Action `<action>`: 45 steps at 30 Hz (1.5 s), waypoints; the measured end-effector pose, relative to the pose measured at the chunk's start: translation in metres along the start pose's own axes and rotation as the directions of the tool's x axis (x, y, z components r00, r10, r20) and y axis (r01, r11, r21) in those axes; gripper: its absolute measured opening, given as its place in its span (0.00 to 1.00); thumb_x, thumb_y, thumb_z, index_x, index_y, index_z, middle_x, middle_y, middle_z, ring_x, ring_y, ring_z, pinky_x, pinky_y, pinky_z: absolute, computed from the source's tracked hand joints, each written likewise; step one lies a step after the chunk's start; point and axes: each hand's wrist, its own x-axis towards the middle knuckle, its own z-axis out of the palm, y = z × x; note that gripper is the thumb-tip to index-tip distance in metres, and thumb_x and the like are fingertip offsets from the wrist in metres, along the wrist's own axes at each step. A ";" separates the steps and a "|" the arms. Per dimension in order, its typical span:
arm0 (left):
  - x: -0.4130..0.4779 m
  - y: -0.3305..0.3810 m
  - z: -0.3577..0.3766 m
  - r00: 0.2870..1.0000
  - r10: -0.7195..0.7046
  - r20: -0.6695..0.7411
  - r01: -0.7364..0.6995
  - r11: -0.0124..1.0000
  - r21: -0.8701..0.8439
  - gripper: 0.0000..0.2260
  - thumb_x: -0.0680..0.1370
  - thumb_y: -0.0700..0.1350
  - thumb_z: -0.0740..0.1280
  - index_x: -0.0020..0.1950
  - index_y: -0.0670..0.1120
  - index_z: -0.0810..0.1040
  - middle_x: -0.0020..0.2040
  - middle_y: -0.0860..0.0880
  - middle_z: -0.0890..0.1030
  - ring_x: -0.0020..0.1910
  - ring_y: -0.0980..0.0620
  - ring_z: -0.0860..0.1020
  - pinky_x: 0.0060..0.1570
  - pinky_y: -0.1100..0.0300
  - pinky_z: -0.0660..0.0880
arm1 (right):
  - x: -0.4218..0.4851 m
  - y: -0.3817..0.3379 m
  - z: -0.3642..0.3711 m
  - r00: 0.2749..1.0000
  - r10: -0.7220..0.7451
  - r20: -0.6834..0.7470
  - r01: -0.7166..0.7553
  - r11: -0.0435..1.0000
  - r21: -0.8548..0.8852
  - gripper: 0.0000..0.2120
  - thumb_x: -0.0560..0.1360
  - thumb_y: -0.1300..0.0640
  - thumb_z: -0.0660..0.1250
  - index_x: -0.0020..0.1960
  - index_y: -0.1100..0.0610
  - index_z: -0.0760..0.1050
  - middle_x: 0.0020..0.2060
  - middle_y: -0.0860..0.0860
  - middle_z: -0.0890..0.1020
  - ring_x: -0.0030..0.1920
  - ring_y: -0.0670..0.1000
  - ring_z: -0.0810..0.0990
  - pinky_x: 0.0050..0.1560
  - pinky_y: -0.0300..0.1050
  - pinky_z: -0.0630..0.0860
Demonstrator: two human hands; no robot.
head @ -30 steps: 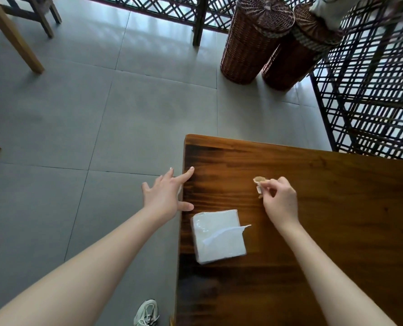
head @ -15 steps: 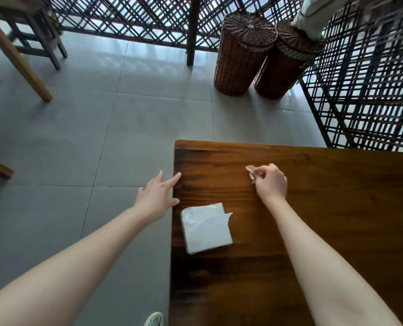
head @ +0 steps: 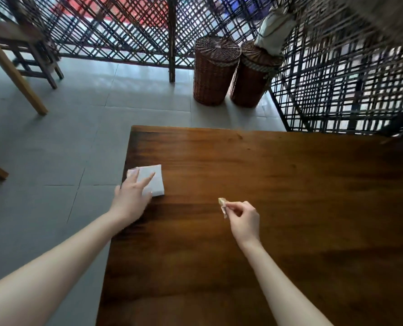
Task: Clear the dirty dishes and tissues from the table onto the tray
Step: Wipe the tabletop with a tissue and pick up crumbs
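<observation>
The left hand (head: 134, 196) lies spread and flat over the white tissue pack (head: 152, 180) at the worktop's (head: 278, 184) far-left corner, fingers loose, not yet gripping. The right hand (head: 244, 220) pinches a small crumpled scrap (head: 223, 205) between thumb and fingertips, raised above the wood. No tray is in view. The pack sits just beside the left edge, so a careless sweep could push it onto the floor (head: 54, 161); the light scrap could slip from such a slight pinch.
</observation>
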 end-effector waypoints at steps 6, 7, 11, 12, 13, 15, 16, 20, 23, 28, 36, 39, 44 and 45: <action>-0.081 0.064 0.025 1.000 -0.004 0.002 0.004 1.000 0.023 0.24 0.81 0.51 0.61 0.76 0.58 0.59 0.78 0.44 0.56 0.76 0.45 0.54 0.70 0.42 0.56 | -0.033 0.009 -0.093 0.994 -0.103 -0.025 0.104 0.994 0.016 0.04 0.72 0.61 0.72 0.47 0.58 0.83 0.40 0.51 0.82 0.41 0.48 0.81 0.45 0.44 0.78; -0.091 0.073 0.027 1.000 -0.007 0.008 0.006 1.000 0.025 0.24 0.81 0.51 0.61 0.76 0.59 0.59 0.78 0.45 0.56 0.77 0.46 0.54 0.70 0.42 0.57 | -0.038 0.011 -0.107 0.992 -0.119 -0.032 0.120 0.993 0.010 0.04 0.72 0.62 0.72 0.47 0.58 0.83 0.40 0.52 0.82 0.41 0.48 0.81 0.45 0.44 0.78; -0.120 0.103 0.030 0.999 -0.002 0.042 0.000 0.999 0.048 0.24 0.81 0.51 0.61 0.76 0.59 0.59 0.78 0.46 0.54 0.76 0.46 0.55 0.69 0.41 0.59 | -0.053 0.027 -0.153 0.987 -0.144 -0.073 0.142 0.989 -0.031 0.04 0.71 0.62 0.73 0.46 0.57 0.84 0.40 0.53 0.82 0.40 0.49 0.80 0.42 0.43 0.76; -0.125 0.109 0.031 0.999 0.002 0.054 -0.005 0.998 0.056 0.24 0.81 0.51 0.61 0.76 0.60 0.59 0.78 0.46 0.54 0.76 0.46 0.55 0.69 0.41 0.59 | -0.058 0.033 -0.162 0.986 -0.140 -0.088 0.137 0.990 -0.035 0.04 0.71 0.62 0.73 0.46 0.57 0.84 0.39 0.53 0.82 0.38 0.47 0.79 0.40 0.40 0.74; -0.130 0.114 0.031 0.998 0.004 0.063 -0.008 0.998 0.062 0.23 0.81 0.51 0.61 0.75 0.60 0.59 0.78 0.46 0.54 0.76 0.46 0.55 0.70 0.41 0.59 | -0.062 0.038 -0.170 0.986 -0.132 -0.101 0.129 0.991 -0.034 0.04 0.71 0.62 0.73 0.46 0.57 0.84 0.39 0.53 0.81 0.37 0.45 0.78 0.39 0.38 0.72; -0.136 0.122 0.032 0.997 0.002 0.079 -0.007 0.998 0.060 0.23 0.81 0.51 0.61 0.75 0.60 0.60 0.78 0.47 0.55 0.76 0.47 0.56 0.70 0.40 0.58 | -0.069 0.048 -0.182 0.987 -0.110 -0.119 0.107 0.994 -0.032 0.03 0.71 0.62 0.73 0.45 0.57 0.84 0.38 0.52 0.81 0.36 0.43 0.76 0.37 0.34 0.68; -0.138 0.125 0.033 0.996 0.000 0.086 -0.005 0.998 0.059 0.23 0.81 0.51 0.61 0.75 0.60 0.60 0.78 0.47 0.55 0.76 0.47 0.56 0.70 0.40 0.58 | -0.071 0.052 -0.186 0.987 -0.100 -0.125 0.097 0.995 -0.031 0.03 0.71 0.62 0.73 0.45 0.57 0.84 0.37 0.52 0.81 0.36 0.43 0.76 0.37 0.34 0.68; -0.140 0.134 0.039 0.996 -0.005 0.092 0.000 0.998 0.057 0.23 0.80 0.51 0.62 0.75 0.60 0.61 0.78 0.48 0.56 0.75 0.46 0.59 0.69 0.42 0.59 | -0.074 0.068 -0.197 0.989 -0.060 -0.131 0.057 0.998 -0.029 0.04 0.71 0.61 0.73 0.46 0.59 0.84 0.39 0.53 0.82 0.39 0.48 0.78 0.42 0.40 0.72; -0.141 0.136 0.051 0.993 -0.014 0.116 0.009 0.999 0.048 0.23 0.80 0.51 0.62 0.75 0.60 0.62 0.78 0.48 0.56 0.75 0.46 0.60 0.69 0.42 0.59 | -0.078 0.084 -0.199 0.992 -0.023 -0.126 0.020 0.999 -0.031 0.05 0.72 0.62 0.72 0.47 0.61 0.84 0.41 0.55 0.83 0.41 0.50 0.80 0.46 0.44 0.76; -0.142 0.136 0.077 0.986 -0.011 0.166 0.005 0.999 0.036 0.23 0.80 0.52 0.63 0.74 0.61 0.62 0.78 0.48 0.56 0.74 0.47 0.62 0.68 0.45 0.60 | -0.081 0.113 -0.196 0.991 0.050 -0.121 -0.058 0.997 -0.059 0.05 0.72 0.62 0.72 0.47 0.61 0.84 0.42 0.55 0.83 0.42 0.50 0.79 0.46 0.43 0.76; -0.120 0.136 0.108 0.965 0.046 0.259 -0.072 0.993 0.090 0.24 0.80 0.52 0.62 0.75 0.61 0.59 0.78 0.48 0.54 0.76 0.47 0.56 0.69 0.42 0.57 | -0.070 0.135 -0.167 0.997 0.075 -0.001 -0.073 0.978 -0.196 0.05 0.73 0.62 0.71 0.49 0.58 0.83 0.44 0.53 0.81 0.47 0.52 0.80 0.50 0.50 0.78; -0.106 0.132 0.118 0.955 0.068 0.287 -0.108 0.986 0.127 0.25 0.80 0.52 0.61 0.75 0.61 0.58 0.78 0.47 0.53 0.76 0.46 0.55 0.69 0.41 0.56 | -0.051 0.135 -0.149 0.998 0.056 0.035 -0.042 0.948 -0.315 0.06 0.74 0.60 0.70 0.50 0.57 0.83 0.45 0.53 0.81 0.49 0.53 0.78 0.52 0.50 0.76; -0.076 0.125 0.131 0.953 0.075 0.294 -0.115 0.986 0.123 0.25 0.81 0.52 0.60 0.76 0.61 0.57 0.79 0.47 0.52 0.77 0.46 0.53 0.71 0.41 0.54 | -0.015 0.134 -0.117 0.995 0.102 0.008 -0.094 0.938 -0.332 0.07 0.75 0.60 0.69 0.51 0.57 0.82 0.46 0.53 0.80 0.49 0.54 0.78 0.50 0.47 0.75; -0.069 0.125 0.132 0.954 0.082 0.288 -0.122 0.985 0.124 0.25 0.81 0.51 0.60 0.76 0.61 0.56 0.79 0.48 0.52 0.77 0.45 0.52 0.71 0.41 0.54 | -0.009 0.133 -0.111 0.996 0.090 0.009 -0.082 0.936 -0.343 0.07 0.75 0.60 0.68 0.51 0.57 0.82 0.46 0.53 0.80 0.49 0.53 0.77 0.50 0.47 0.75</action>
